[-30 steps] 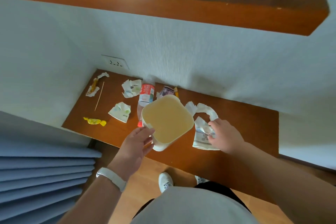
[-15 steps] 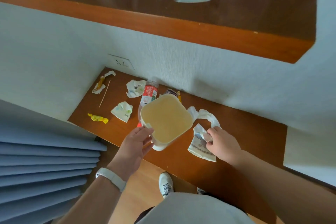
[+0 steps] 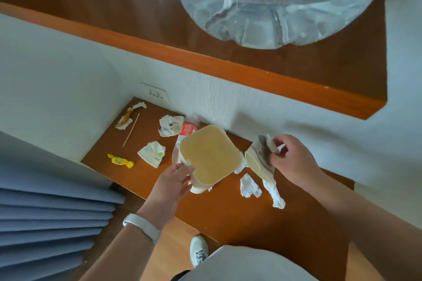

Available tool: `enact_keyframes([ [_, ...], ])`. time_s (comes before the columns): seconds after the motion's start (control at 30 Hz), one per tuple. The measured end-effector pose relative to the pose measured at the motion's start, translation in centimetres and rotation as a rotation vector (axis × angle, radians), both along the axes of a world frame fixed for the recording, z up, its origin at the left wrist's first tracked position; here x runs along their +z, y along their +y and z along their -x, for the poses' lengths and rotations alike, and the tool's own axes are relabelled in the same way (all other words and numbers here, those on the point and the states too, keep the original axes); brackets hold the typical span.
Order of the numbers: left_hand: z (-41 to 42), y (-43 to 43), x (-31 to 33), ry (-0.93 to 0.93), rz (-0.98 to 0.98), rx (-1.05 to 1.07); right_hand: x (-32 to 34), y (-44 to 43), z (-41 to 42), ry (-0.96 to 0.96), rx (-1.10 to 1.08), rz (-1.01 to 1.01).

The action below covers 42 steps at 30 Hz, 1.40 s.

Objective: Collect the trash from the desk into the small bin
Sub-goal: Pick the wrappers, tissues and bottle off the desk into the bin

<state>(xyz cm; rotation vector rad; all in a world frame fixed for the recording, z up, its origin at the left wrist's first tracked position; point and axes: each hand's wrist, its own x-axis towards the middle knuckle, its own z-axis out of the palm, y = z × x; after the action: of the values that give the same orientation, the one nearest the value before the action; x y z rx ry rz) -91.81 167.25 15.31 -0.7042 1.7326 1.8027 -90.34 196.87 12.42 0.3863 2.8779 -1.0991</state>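
Note:
My left hand (image 3: 171, 182) grips the near rim of a small cream-coloured bin (image 3: 210, 155), held above the brown desk (image 3: 228, 207) with its empty inside facing me. My right hand (image 3: 292, 162) pinches a crumpled printed wrapper (image 3: 260, 159) lifted just right of the bin. Torn white paper scraps (image 3: 250, 186) lie under it. Further left lie a plastic bottle with a red label (image 3: 188, 129), two crumpled paper pieces (image 3: 170, 124) (image 3: 152, 153), a yellow candy wrapper (image 3: 120, 160), a thin wooden stick (image 3: 131, 130) and another wrapper (image 3: 126, 118).
A white wall with a socket (image 3: 155, 93) backs the desk. Above it juts a wooden shelf (image 3: 228, 68) holding a big clear water jug (image 3: 274, 0). Blue pleated curtain (image 3: 45, 223) hangs at the left. My shoe (image 3: 199, 252) stands on the wooden floor below.
My right hand has lifted the wrapper off the desk and raised it beside the bin. White scraps stayed on the desk. The view tilted up, showing the shelf and jug.

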Motion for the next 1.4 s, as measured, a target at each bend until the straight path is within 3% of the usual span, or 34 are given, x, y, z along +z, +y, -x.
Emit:
enact_keyframes([
  [0.2,0.6,-0.2,0.7,0.006,0.029,-0.077,3.4,-4.0,1.4,0.028,0.137,0.088],
  [0.43,0.9,-1.1,1.1,0.019,0.035,-0.143,2.6,-7.7,2.7,-0.056,0.327,-0.122],
  [0.57,0.9,-1.9,1.1,0.028,0.06,-0.147,2.4,-8.1,2.8,-0.104,0.355,-0.102],
  [0.77,1.1,-2.6,0.9,0.005,0.092,-0.147,1.1,-6.8,1.8,-0.045,0.231,0.009],
  [0.9,0.9,-2.1,0.7,-0.016,0.112,-0.148,-3.4,-3.8,-0.1,-0.142,0.11,-0.089],
  [1.1,0.7,-0.8,0.9,-0.045,0.116,-0.155,-9.2,-0.6,-3.7,-0.31,0.116,-0.278],
  [1.4,1.0,0.6,1.3,-0.055,0.126,-0.174,-13.2,0.6,-5.2,-0.377,0.054,-0.275],
])
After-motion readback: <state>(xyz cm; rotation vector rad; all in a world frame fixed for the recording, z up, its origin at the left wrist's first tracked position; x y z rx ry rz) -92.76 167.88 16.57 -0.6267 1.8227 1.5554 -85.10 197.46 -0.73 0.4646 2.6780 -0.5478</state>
